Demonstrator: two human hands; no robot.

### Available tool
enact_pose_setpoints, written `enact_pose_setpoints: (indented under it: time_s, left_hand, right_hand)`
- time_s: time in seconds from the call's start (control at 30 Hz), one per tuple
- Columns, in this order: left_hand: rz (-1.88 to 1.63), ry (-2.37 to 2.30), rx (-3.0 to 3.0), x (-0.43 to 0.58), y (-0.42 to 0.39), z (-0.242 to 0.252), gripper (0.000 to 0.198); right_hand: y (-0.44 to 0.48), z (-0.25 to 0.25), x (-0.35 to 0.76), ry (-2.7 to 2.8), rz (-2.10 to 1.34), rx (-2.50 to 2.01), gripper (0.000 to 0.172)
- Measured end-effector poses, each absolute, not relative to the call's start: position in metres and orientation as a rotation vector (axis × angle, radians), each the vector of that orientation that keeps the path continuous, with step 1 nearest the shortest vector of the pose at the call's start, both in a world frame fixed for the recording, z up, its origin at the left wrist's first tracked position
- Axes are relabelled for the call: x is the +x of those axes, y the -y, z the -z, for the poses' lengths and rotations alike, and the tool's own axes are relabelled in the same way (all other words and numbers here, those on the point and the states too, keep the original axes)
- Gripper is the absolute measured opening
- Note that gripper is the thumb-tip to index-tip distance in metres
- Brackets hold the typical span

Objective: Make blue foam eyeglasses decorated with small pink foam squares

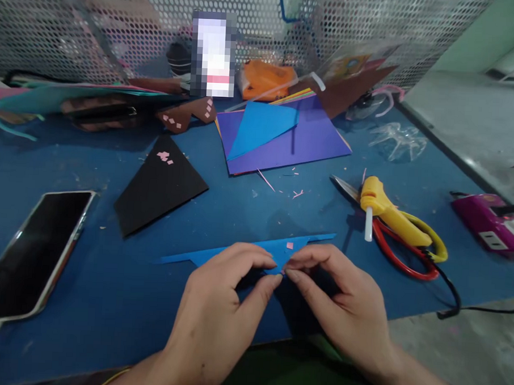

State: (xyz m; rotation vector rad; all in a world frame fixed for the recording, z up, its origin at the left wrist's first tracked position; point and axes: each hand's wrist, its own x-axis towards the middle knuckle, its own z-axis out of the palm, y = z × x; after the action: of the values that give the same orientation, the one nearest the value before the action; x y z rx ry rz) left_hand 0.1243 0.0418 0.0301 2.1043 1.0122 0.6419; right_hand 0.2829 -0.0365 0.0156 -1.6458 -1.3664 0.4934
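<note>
While the two hands meet near the middle of the table's (120,305) near edge, a blue cut-out (237,250) lies under their fingertips, its two narrow ends showing on either side. The right hand (348,296) has thumb and forefinger together on a tiny pink piece (283,271). The left hand (220,299) curls over the cut-out, thumb and forefinger close; whether they grip it I cannot tell. A pink square (289,245) sits on the cut-out just beyond the fingers.

Toward the right edge lie a yellow glue gun (388,212), scissors (393,256) partly beneath it, and a purple socket block (489,222). A phone (37,251) lies near the left, black paper (163,191) between it and the centre. Toward the far edge, a blue sheet (264,127) rests on purple paper (314,132).
</note>
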Motion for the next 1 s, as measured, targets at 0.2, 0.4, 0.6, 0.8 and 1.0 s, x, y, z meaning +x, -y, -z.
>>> enact_pose_setpoints:
  time_s: [0.2,0.4,0.6,0.8,1.0]
  left_hand:
    - [-0.617,-1.028,2.146,0.132,-0.039,-0.028,0.011]
    - [-0.591,-1.023,2.158,0.135,-0.038,-0.026,0.014]
    - [-0.556,-1.055,2.056,0.135,-0.039,-0.028,0.016]
    - [-0.542,-1.038,1.985,0.134,-0.039,-0.030,0.014]
    - [-0.536,-0.999,1.950,0.133,-0.041,-0.031,0.015]
  right_hand:
    - [0.037,-0.013,0.287,1.343,-0.584,-1.640,0.008]
    - [0.040,-0.010,0.288,1.370,-0.589,-1.657,0.006]
    - [0.049,-0.014,0.299,1.624,-0.275,-1.663,0.016]
    - [0.053,-0.019,0.303,2.004,0.237,-1.518,0.022]
    - [0.052,-0.020,0.296,2.164,0.473,-1.382,0.019]
